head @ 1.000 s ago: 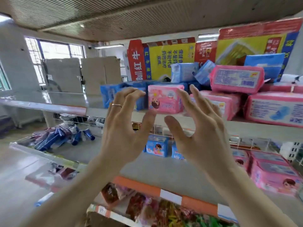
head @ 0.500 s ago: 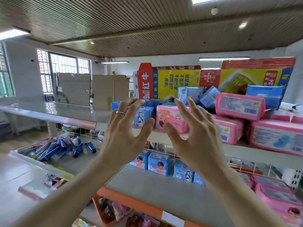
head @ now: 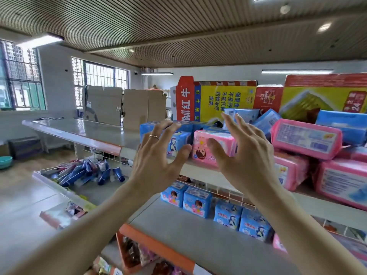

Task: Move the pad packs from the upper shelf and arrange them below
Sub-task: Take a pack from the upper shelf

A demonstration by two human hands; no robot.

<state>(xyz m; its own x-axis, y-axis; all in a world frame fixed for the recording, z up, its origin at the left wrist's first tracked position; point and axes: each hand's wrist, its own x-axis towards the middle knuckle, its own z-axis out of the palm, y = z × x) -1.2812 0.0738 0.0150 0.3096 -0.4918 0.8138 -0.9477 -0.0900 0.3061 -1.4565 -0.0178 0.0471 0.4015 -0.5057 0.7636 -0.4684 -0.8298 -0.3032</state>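
Left hand [head: 156, 167], right hand [head: 244, 161] nearer upper shelf [head: 89, 132] | fingers [head: 234, 126] spread apart | slatted ceiling [head: 178, 26], barred windows [head: 99, 76]

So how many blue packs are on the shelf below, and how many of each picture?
Blue packs with a brown-haired face: 2
Blue packs with a dark-blue figure: 2
Total: 4 blue packs in view on the lower shelf

Two hands [head: 156, 167]; four blue packs [head: 196, 202] on lower shelf [head: 178, 235].
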